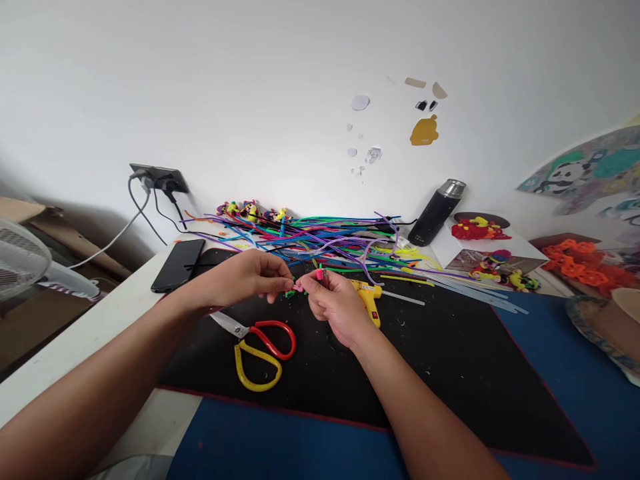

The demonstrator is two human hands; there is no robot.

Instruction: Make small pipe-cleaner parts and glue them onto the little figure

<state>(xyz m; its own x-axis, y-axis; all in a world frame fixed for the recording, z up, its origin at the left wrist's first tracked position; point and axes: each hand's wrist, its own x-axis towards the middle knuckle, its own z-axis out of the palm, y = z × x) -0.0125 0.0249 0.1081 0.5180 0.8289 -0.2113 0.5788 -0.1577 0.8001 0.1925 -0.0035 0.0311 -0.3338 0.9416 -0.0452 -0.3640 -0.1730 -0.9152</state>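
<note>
My left hand (257, 275) and my right hand (335, 301) meet over the black mat (430, 373). Between their pinched fingertips is a small pink pipe cleaner piece (299, 287). Bits of green and a brighter pink show around my right fingers; its full shape is hidden by them. A yellow glue gun (369, 295) lies just behind my right hand, partly covered by it. Nearer to me, scissors (260, 360) with one red and one yellow handle rest on the mat.
Loose coloured pipe cleaners (330, 240) spread along the wall. A phone (177, 265) lies left, below a socket (159, 179) with cables. At the right are a black flask (437, 212), translucent glue sticks (480, 297) and a white box (445, 250) with small fuzzy pieces.
</note>
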